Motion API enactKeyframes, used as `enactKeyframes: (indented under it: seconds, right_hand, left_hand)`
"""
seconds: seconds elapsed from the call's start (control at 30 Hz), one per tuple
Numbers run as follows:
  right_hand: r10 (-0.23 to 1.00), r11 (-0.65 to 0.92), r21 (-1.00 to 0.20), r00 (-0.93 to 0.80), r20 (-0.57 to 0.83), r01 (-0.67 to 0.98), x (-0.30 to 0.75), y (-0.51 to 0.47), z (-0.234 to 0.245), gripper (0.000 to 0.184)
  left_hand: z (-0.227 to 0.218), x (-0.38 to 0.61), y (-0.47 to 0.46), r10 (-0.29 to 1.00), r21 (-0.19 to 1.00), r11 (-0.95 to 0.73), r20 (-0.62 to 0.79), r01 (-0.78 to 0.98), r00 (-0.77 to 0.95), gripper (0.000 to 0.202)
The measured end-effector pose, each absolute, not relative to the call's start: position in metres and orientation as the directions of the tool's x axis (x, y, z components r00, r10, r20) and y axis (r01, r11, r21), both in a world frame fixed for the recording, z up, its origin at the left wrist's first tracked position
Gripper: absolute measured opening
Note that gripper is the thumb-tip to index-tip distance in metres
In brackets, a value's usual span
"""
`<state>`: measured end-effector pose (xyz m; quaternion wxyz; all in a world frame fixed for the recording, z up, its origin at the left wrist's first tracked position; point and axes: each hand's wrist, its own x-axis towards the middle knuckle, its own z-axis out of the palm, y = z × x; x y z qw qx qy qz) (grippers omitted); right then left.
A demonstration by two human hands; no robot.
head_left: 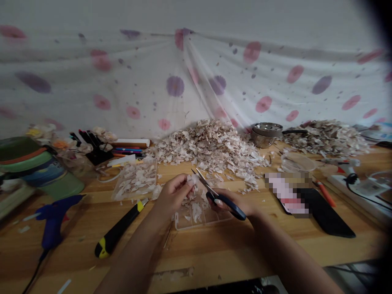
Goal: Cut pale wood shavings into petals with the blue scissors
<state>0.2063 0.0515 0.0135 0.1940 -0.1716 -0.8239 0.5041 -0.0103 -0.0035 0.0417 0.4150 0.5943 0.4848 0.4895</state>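
Between the thumb and fingers of my left hand (175, 192) is a thin, pale, petal-like flake (192, 179). My right hand (240, 201) grips scissors (228, 204) with dark blue handles. The scissor blades are slightly parted and point up and left, close beside the flake. Below both hands lies a clear divided plastic box (183, 224) with pale flakes in its compartments; my hands and the scissors hide part of it. Behind it rises a large heap of similar pale flakes (208, 143).
Left are a second clear tray of flakes (136, 179), a utility knife (121, 228), a blue glue gun (55, 220) and a green container (45, 169). Right are a phone (288, 194), a black flat case (324, 212), a power strip (364, 196), a metal pot (265, 136) and another flake heap (333, 139).
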Motion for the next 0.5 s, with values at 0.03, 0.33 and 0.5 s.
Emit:
enactKeyframes:
  seconds: [0.03, 0.33, 0.5]
  right_hand:
    - [0.481, 0.437, -0.895, -0.864, 0.148, 0.090, 0.2062, 0.0514, 0.0135, 0.055]
    - [0.471, 0.439, -0.893, -0.871, 0.137, 0.097, 0.2051, 0.0522, 0.0150, 0.057]
    - [0.452, 0.452, -0.886, -0.883, 0.127, 0.104, 0.2056, 0.0522, 0.0192, 0.057]
  left_hand:
    - [0.0405, -0.0105, -0.0036, 0.980, 0.957, -0.198, 0.192, 0.212, 0.049, 0.028]
    - [0.0404, -0.0087, -0.0049, 0.976, 0.934, -0.216, 0.206, 0.283, 0.068, 0.026]
    - [0.0410, -0.0093, -0.0054, 0.978, 0.938, -0.206, 0.191, 0.277, 0.081, 0.025]
